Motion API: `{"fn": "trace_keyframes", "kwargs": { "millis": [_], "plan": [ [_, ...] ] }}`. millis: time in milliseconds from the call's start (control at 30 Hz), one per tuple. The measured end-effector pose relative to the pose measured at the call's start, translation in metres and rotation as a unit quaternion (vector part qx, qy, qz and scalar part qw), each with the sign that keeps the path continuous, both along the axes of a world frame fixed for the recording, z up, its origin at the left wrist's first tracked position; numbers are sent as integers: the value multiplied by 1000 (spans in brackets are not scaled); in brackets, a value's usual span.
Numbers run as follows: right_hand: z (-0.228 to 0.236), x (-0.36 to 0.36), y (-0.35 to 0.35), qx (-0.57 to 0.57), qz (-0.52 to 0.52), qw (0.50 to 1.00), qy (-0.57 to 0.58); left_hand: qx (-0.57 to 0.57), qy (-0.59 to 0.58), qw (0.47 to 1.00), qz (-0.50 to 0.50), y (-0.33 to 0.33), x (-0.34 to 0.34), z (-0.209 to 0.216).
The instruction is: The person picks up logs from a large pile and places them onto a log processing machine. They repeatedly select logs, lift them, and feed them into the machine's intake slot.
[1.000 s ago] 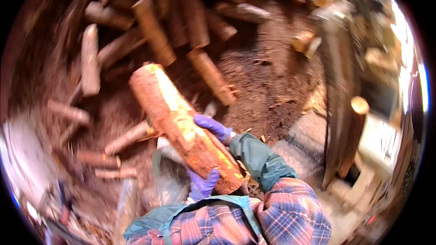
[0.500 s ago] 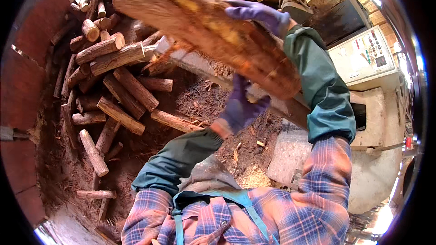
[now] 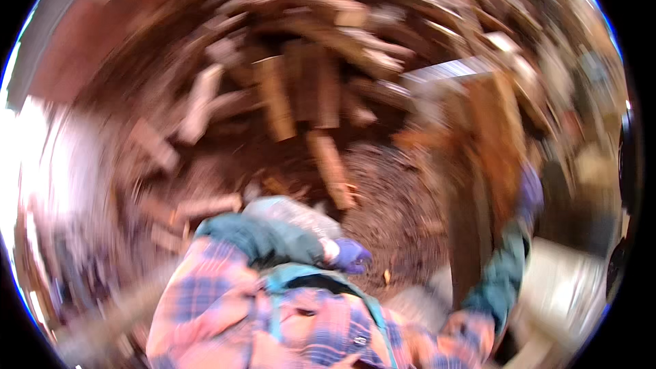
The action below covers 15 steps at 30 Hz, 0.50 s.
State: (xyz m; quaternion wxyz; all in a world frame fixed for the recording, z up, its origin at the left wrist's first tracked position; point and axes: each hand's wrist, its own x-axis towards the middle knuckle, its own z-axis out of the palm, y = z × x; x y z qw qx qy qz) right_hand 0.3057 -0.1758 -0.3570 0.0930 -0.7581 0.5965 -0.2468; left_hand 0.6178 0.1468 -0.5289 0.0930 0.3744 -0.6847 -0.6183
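Note:
Motion smears the whole head view. A thick, rough, orange-brown log (image 3: 502, 140) lies lengthwise along a long narrow beam (image 3: 468, 232) on my right. My right hand (image 3: 530, 195), in a purple glove, is at the log's right side near its closer end and appears to grip it; the separate fingers are blurred. My left hand (image 3: 352, 257), also gloved in purple, is low in front of my body, off the log. Its fingers are too smeared to make out, and I see nothing in it.
A heap of cut logs (image 3: 328, 85) spreads across the far side and the left. One short log (image 3: 331, 167) lies on the brown, debris-covered ground (image 3: 389, 212) in front of me. A pale machine panel (image 3: 567, 280) stands at the lower right.
My view has swung left, so the log pile sits more centrally. The log has come down from the air onto the beam. My left hand has drawn back toward my body.

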Motion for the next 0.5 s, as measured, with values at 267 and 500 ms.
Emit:
{"fn": "trace_keyframes", "kwargs": {
  "millis": [267, 500],
  "plan": [
    [-27, 235, 85, -59, 124, 989, -46, 71, -128, 937, 316, 80, 196, -92],
    [-262, 563, 223, 450, 196, 801, -342, 136, -106, 876, 451, 135, 420, -168]
  ]
}}
